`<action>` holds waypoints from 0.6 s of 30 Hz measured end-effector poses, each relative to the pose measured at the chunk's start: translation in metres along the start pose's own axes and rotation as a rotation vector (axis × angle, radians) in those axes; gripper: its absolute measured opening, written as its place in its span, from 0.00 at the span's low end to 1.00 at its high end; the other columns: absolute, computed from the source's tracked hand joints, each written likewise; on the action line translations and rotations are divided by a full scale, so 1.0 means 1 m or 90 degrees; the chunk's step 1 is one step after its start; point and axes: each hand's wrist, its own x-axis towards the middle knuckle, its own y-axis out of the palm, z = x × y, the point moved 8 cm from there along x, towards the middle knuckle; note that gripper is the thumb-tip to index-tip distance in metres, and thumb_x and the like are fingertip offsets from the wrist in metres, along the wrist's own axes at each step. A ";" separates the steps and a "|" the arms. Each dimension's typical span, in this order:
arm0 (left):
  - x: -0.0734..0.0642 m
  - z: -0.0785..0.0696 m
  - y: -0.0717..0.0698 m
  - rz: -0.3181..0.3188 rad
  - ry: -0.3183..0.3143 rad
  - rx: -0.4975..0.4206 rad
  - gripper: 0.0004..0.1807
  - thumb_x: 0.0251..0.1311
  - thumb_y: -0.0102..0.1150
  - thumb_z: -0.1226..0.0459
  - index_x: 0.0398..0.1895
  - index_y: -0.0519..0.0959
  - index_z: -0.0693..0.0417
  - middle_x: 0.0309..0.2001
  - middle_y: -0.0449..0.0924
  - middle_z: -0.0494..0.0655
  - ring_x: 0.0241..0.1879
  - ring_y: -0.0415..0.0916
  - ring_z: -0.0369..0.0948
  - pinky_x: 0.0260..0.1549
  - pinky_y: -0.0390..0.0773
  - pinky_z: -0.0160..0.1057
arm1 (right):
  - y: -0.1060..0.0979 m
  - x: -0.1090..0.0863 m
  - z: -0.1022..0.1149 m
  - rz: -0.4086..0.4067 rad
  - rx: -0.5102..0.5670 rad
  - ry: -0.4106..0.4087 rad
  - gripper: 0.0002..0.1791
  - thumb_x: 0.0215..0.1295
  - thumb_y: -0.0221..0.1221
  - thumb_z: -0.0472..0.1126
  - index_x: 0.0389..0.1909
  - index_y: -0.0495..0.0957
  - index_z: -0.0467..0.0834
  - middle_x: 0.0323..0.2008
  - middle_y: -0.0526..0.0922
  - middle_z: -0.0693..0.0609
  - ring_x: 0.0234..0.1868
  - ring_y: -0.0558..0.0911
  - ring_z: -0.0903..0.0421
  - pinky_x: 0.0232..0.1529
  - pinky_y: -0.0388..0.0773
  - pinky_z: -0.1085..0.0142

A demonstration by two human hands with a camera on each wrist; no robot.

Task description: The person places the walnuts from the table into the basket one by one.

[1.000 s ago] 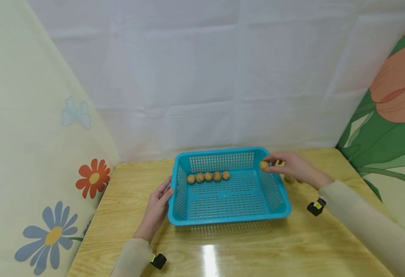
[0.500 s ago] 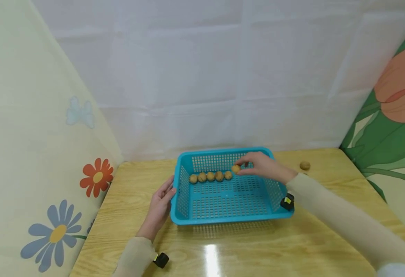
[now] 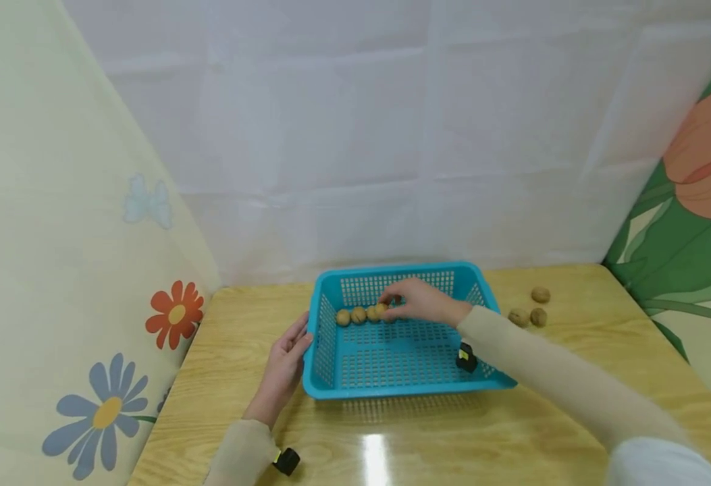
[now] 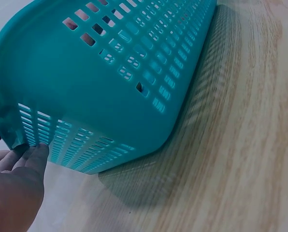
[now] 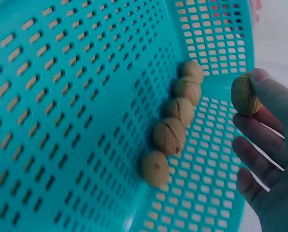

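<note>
A blue-green plastic basket [image 3: 404, 391] with slotted walls stands on the table. My left hand [image 3: 285, 363] grips its left rim, thumb on top and fingertips [image 4: 36, 157] under the edge against the outer wall. Over the basket, my right hand [image 3: 420, 301] pinches a walnut [image 5: 244, 95] between thumb and fingers, the other fingers loosely spread. Below, a row of several walnuts [image 5: 169, 137] lies along the basket's back wall. In the head view the held walnut and the hand cover part of that row.
Three more walnuts [image 3: 539, 317] lie on the wooden table [image 3: 580, 364] to the right of the basket. A white cloth [image 3: 331, 135] hangs behind the table, and flower-patterned panels [image 3: 167, 314] flank it on both sides.
My right hand has carried the walnut leftward from the basket's right rim to above the row. The walnuts on the right of the table have come into view. My left hand stays on the rim.
</note>
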 end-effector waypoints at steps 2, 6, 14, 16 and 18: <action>-0.001 0.001 0.000 0.001 -0.003 0.001 0.32 0.80 0.51 0.66 0.82 0.57 0.62 0.79 0.59 0.59 0.66 0.72 0.30 0.60 0.77 0.31 | 0.009 0.005 0.003 0.004 -0.003 -0.006 0.19 0.71 0.67 0.49 0.57 0.85 0.45 0.52 0.87 0.53 0.51 0.83 0.52 0.51 0.81 0.57; -0.002 0.002 -0.001 -0.004 -0.002 -0.006 0.31 0.79 0.50 0.67 0.81 0.57 0.62 0.79 0.60 0.59 0.65 0.73 0.29 0.60 0.77 0.31 | 0.027 0.016 0.006 0.004 -0.011 -0.017 0.17 0.69 0.69 0.48 0.55 0.86 0.45 0.50 0.88 0.53 0.47 0.85 0.57 0.48 0.83 0.62; -0.002 -0.001 0.002 0.002 0.016 -0.015 0.31 0.79 0.50 0.68 0.81 0.56 0.65 0.78 0.59 0.62 0.63 0.75 0.29 0.60 0.78 0.32 | 0.053 0.030 0.016 -0.023 -0.066 -0.058 0.14 0.69 0.69 0.49 0.48 0.87 0.46 0.44 0.88 0.53 0.46 0.84 0.54 0.49 0.83 0.58; -0.002 -0.001 0.002 -0.005 0.008 -0.017 0.31 0.79 0.50 0.68 0.81 0.57 0.63 0.79 0.60 0.60 0.64 0.75 0.29 0.60 0.78 0.32 | 0.058 0.033 0.018 -0.027 -0.090 -0.066 0.14 0.69 0.69 0.50 0.47 0.87 0.46 0.44 0.88 0.54 0.47 0.83 0.55 0.50 0.82 0.58; -0.002 -0.001 0.001 -0.011 0.004 -0.014 0.31 0.79 0.51 0.68 0.81 0.58 0.62 0.79 0.60 0.60 0.65 0.74 0.31 0.60 0.78 0.32 | 0.062 0.036 0.021 -0.031 -0.105 -0.073 0.14 0.69 0.69 0.51 0.47 0.86 0.46 0.44 0.88 0.54 0.47 0.83 0.54 0.49 0.82 0.58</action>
